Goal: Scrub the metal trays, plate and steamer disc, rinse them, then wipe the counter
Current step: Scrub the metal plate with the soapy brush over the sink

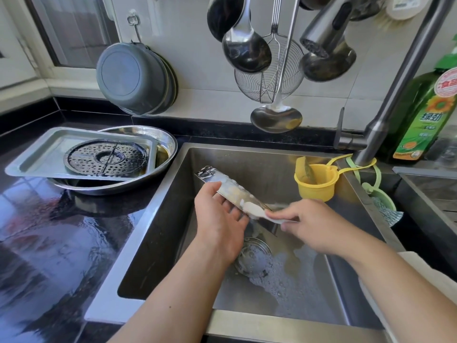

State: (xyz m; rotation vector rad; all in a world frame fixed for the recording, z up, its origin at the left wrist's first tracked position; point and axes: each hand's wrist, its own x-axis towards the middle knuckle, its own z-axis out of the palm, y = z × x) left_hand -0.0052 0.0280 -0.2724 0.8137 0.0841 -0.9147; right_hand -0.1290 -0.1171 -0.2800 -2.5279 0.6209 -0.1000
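Note:
Over the sink point(247, 157), my left hand point(220, 216) grips a narrow metal tray point(217, 180) tilted on its edge and smeared with white foam. My right hand point(311, 224) pinches a foamy white cloth point(257, 211) against the tray's lower end. On the counter to the left, a rectangular metal tray point(44, 154) holds the perforated steamer disc point(106, 157). That tray rests on a round metal plate point(164, 142).
The black counter point(61, 231) is wet. Suds lie around the drain strainer point(254, 256). A yellow cup point(319, 184) and a green scrubber holder point(385, 206) hang by the faucet point(385, 107). A green soap bottle point(425, 115) stands at right. Ladles and a strainer hang overhead.

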